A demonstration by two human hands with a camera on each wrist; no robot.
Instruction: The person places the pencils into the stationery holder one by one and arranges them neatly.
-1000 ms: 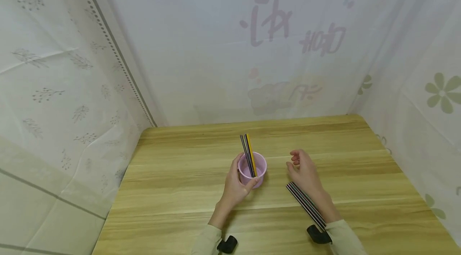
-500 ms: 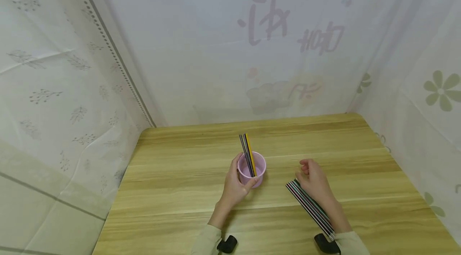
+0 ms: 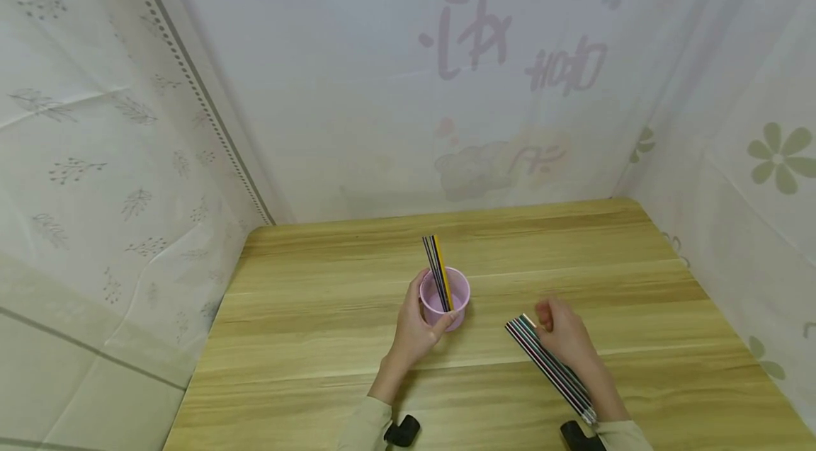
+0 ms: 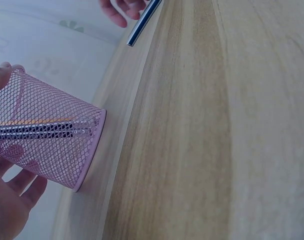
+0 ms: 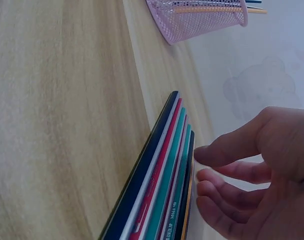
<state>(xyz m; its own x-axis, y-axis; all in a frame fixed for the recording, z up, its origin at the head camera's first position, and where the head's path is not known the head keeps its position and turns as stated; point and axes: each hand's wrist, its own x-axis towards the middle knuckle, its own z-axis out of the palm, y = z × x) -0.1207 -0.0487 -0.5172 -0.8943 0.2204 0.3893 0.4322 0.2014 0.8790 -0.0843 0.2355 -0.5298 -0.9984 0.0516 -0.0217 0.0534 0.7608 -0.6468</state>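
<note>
My left hand [image 3: 411, 334] grips a pink mesh pen cup [image 4: 52, 160] from its left side, thumb near the rim. Several pencils [image 3: 437, 267], dark ones and a yellow one, lean inside the cup. To the right, a bundle of striped pencils [image 3: 550, 369] lies slanted on the table. My right hand [image 5: 272, 175] is at the right side of that bundle, fingers loosely bent, holding nothing. Its thumb tip is close to the outermost pencil; whether they touch I cannot tell. Dark, red and green pencils lie side by side in the right wrist view.
The wooden table [image 3: 319, 338] reaches back to a patterned cloth wall [image 3: 357, 118], with more cloth on the left and right. A black wrist-camera mount [image 3: 403, 431] sits by the left sleeve, another mount [image 3: 581, 437] by the right.
My right hand has moved right and toward me, along the pencil bundle. The pencils on the table have spread into a wider row. My left hand and the cup have stayed put.
</note>
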